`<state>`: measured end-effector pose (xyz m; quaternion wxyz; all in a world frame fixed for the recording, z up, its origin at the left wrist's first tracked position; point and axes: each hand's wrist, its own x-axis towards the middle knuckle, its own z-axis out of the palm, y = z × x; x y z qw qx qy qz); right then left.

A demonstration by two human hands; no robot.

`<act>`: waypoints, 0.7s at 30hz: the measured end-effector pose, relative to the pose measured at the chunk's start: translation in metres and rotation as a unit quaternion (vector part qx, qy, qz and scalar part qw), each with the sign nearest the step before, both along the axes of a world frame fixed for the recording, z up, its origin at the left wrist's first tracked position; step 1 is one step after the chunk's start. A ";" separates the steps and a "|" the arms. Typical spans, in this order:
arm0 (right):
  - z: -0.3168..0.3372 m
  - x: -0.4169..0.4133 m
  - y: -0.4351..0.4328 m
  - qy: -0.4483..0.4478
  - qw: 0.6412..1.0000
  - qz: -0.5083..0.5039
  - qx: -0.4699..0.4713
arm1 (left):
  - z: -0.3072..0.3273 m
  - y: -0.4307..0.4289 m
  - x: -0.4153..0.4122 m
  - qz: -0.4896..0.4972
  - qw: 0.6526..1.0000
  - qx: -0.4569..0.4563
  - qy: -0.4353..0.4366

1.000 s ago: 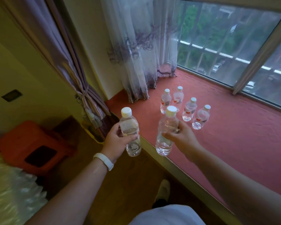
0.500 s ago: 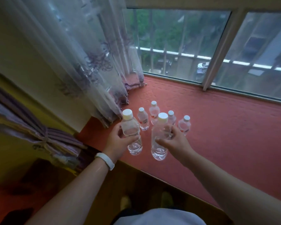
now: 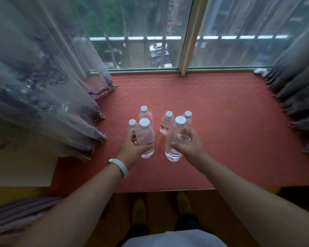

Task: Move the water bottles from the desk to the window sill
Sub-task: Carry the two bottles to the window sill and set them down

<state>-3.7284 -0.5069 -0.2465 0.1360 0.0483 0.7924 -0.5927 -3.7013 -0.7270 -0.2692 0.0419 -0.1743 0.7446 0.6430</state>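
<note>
Clear bottles (image 3: 145,138) (image 3: 175,139) gripped by both hands (image 3: 132,148) (image 3: 191,144) above sill (image 3: 239,131).

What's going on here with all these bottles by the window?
A person stands at the window sill with a water bottle in each hand. The left hand grips the left bottle and the right hand grips the right bottle, both upright and low over the sill. Four other bottles already stand just behind them. I can't tell whether the held two have touched down.
</note>
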 end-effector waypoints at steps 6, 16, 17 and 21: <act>-0.043 -0.010 -0.013 -0.002 0.999 -0.028 0.027 | -0.044 -0.008 -0.016 -0.025 1.000 0.009 -0.015; -0.134 -0.032 -0.010 -0.016 0.999 -0.034 0.037 | -0.137 0.018 -0.043 -0.001 0.999 -0.049 -0.012; -0.140 -0.036 -0.009 -0.013 0.999 -0.037 0.035 | -0.145 0.023 -0.047 0.007 0.999 -0.052 -0.011; -0.165 -0.048 -0.003 0.005 0.998 -0.060 0.032 | -0.171 0.031 -0.062 0.035 0.997 -0.064 -0.002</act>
